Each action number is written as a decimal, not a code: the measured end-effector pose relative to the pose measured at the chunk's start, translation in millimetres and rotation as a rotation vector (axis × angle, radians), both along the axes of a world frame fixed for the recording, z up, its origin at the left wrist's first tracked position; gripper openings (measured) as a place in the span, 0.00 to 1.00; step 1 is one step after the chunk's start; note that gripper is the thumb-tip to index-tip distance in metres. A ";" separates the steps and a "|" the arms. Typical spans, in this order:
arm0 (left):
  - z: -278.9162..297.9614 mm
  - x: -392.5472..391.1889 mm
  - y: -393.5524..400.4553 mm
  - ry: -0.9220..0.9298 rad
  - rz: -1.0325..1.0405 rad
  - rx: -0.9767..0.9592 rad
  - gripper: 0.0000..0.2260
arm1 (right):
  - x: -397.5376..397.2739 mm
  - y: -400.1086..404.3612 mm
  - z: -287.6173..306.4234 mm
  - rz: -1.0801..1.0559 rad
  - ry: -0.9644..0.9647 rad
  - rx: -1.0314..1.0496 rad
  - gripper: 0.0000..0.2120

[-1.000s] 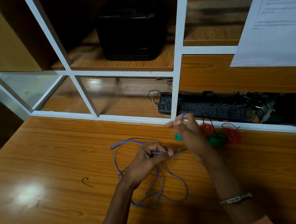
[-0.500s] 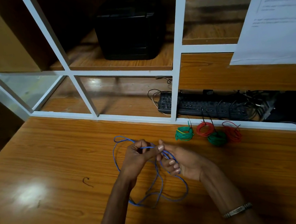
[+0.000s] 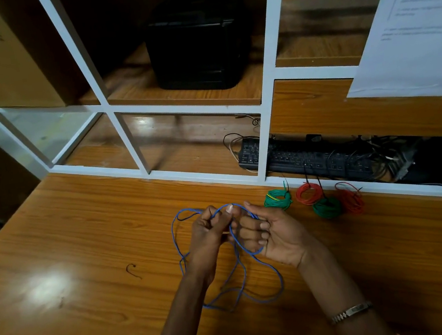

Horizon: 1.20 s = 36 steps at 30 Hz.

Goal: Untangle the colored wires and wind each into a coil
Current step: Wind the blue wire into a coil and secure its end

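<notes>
Blue wire (image 3: pixel 238 253) is the one in play, most of it sprawled in loose loops on the desk (image 3: pixel 82 245) between the two forearms, trailing back towards the near edge. The left hand (image 3: pixel 209 232) has its fingers curled round the top of the wire, thumb up, pinching a strand. And here's the change: a second ago the right hand (image 3: pixel 270 234) was up by the far edge near the finished coils, drawing wire out; now it has come back in beside the left, palm turned up, fingers curled, with a loop of blue passing round them. That reads as the start of another turn, so the winding looks under way, though only a turn or two is on the hand and plenty of slack is left on the desk.

Along the far edge, by the white frame (image 3: pixel 264 120), four coils lie done: a green coil (image 3: pixel 277 199), a red coil (image 3: pixel 308 194), a second green coil (image 3: pixel 327 208) and a second red coil (image 3: pixel 351 201), close together, some touching.
</notes>
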<state>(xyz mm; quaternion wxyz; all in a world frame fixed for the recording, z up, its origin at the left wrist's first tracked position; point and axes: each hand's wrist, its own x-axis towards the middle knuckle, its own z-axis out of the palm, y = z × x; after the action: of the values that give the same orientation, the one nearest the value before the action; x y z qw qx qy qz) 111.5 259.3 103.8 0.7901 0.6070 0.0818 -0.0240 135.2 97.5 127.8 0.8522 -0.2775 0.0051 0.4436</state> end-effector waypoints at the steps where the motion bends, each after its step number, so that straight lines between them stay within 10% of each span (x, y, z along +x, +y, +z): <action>1: -1.8 -0.2 -3.3 -0.004 0.029 0.006 0.11 | -0.6 0.3 1.0 -0.005 -0.001 0.017 0.14; 7: 2.1 0.8 -3.6 -0.004 0.064 -0.029 0.21 | -4.1 -7.6 4.3 0.023 -0.038 0.009 0.20; 36: 1.7 -4.9 8.8 0.072 -0.119 -0.238 0.08 | 3.2 -11.4 -3.0 0.068 0.091 -0.095 0.19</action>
<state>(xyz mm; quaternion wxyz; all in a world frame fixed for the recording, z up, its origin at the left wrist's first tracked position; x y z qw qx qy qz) 106.5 268.1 105.5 0.8502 0.5116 0.0705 -0.1023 138.4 86.1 124.8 0.8213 -0.2972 0.0557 0.4838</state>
